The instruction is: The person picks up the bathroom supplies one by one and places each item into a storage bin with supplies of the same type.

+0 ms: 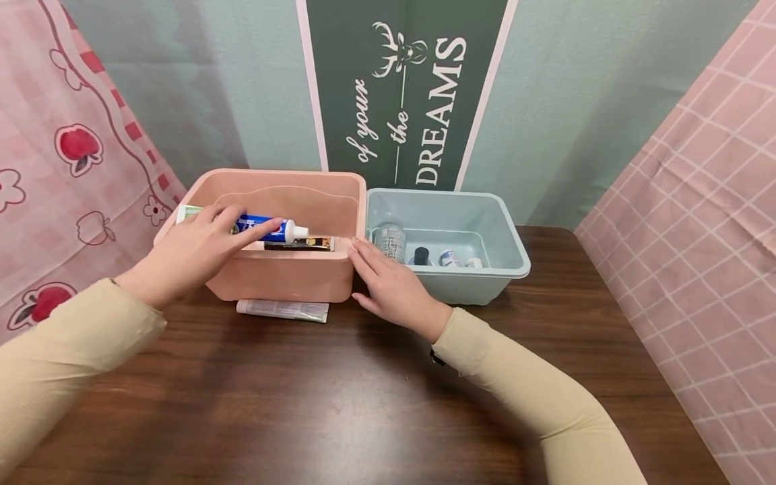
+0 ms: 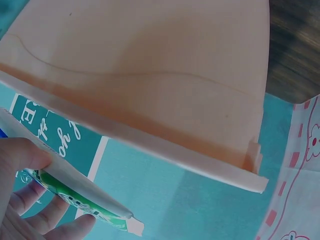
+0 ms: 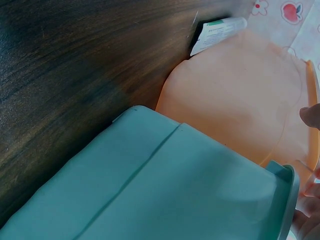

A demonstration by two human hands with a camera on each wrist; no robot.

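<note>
My left hand (image 1: 197,246) holds a blue and green toothpaste tube (image 1: 269,229) above the pink bin (image 1: 279,279), thumb on one side and fingers on the other. Its white cap points right, and its green tail end shows in the left wrist view. Inside the bin, near the front wall, a black tube (image 1: 300,244) is partly visible. My right hand (image 1: 397,289) rests with extended fingers at the bin's front right corner, where it meets the light blue bin (image 1: 463,289). On the table before the pink bin lies a white tube (image 1: 283,310).
The light blue bin contains a clear bottle (image 1: 391,241), a black-capped item (image 1: 421,256) and small white containers (image 1: 450,259). Both bins stand side by side on the dark wooden table (image 1: 364,404). Curtains of cloth hang behind and at both sides.
</note>
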